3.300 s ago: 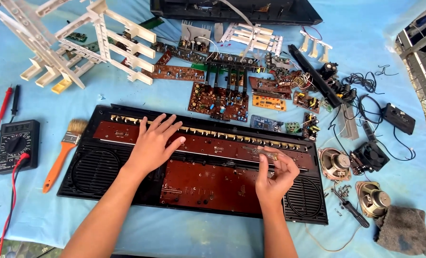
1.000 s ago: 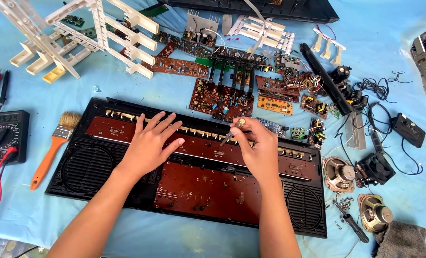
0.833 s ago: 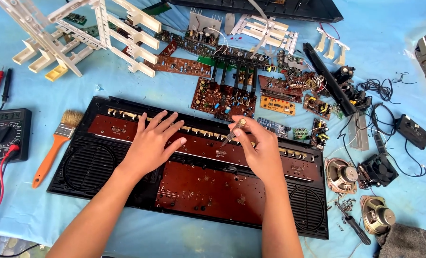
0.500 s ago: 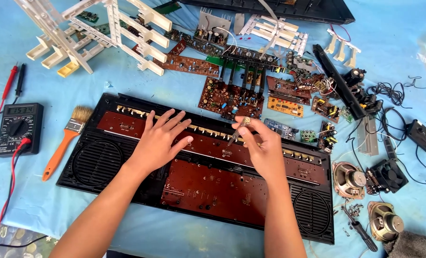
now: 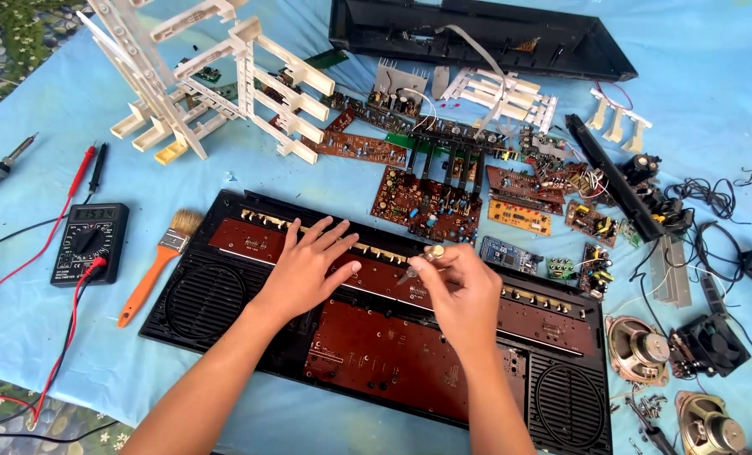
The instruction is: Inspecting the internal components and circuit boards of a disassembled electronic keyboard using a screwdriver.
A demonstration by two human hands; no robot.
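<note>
Person worked over an opened black keyboard housing lying flat on a blue cloth, its long axis running from upper left to lower right across the view, speaker grilles at both ends.

Left hand lay flat, fingers spread, palm down on the brown circuit board and the row of contacts along the upper strip. It was pressing, not gripping anything.

Right hand was pinched shut on a small screwdriver, which it held between thumb and forefingers. The tool's tip pointed down and left toward the board's upper strip, the pale cap end up and right. Whether the tip touched the board I could not tell.

Judgement on handling: the housing looked stiff but hollow, light for its length, best lifted by the two end grilles. The boards looked brittle, with fine solder work; hold by the edges only. The screwdriver was thin and could slip out of a screw head.

Around: a multimeter with red and black leads and an orange-handled brush just left of the housing. Loose circuit boards, white key frames, and another black shell lay above. Speakers sat at lower right.
</note>
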